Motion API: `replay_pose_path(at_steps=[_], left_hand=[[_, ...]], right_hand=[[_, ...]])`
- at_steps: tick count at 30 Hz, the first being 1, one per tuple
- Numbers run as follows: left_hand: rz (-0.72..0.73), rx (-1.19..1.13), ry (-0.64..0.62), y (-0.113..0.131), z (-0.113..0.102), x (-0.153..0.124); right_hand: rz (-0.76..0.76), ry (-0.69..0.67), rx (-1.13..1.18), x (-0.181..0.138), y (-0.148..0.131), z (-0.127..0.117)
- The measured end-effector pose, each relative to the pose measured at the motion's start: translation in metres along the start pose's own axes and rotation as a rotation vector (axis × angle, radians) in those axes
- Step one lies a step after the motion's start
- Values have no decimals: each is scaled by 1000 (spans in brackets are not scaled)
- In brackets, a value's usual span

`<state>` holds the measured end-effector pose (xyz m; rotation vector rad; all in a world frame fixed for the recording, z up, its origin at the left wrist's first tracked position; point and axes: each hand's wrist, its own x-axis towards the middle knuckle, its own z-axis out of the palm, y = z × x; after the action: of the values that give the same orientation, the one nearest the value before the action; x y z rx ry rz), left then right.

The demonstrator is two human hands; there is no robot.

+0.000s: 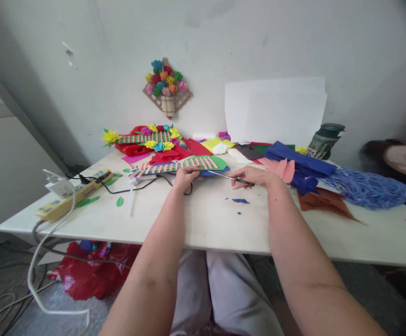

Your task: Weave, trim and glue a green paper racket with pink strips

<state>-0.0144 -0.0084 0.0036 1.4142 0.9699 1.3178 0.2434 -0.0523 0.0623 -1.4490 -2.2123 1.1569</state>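
My left hand (186, 177) is closed on the near edge of a green paddle-shaped piece (217, 163) with pink strips woven across it. Blue paper (225, 170) sticks out beneath this piece. In my right hand (252, 176) is a pair of scissors (237, 179) with dark handles, fingers wrapped round them. The blades point left, at the edge of the blue paper; whether they touch it I cannot tell. Small blue paper scraps (240, 201) lie on the white table (217, 228) below the scissors.
Behind lies a similar woven piece with paper flowers (153, 138). Coloured paper sheets, a dark green bottle (324, 141) and a heap of blue strands (371, 187) are at right. At left are a power strip (60, 204), cables and green paper leaves (119, 201).
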Motion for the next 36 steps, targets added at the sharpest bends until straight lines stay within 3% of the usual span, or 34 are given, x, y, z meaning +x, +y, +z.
replay_pose_path(at_steps=[10,18,32,36], left_hand=[[24,41,-8,1,1,-1],[106,142,-14,-6,-2,1],[204,314,25,-6,-1,1],[214,394,38,-10,0,4]], right_hand=[[-113,102,-291,17,4,2],[-49,220,-500,22,2,4],[38,198,-601,24,0,8],[39,136,-651,24,-6,11]])
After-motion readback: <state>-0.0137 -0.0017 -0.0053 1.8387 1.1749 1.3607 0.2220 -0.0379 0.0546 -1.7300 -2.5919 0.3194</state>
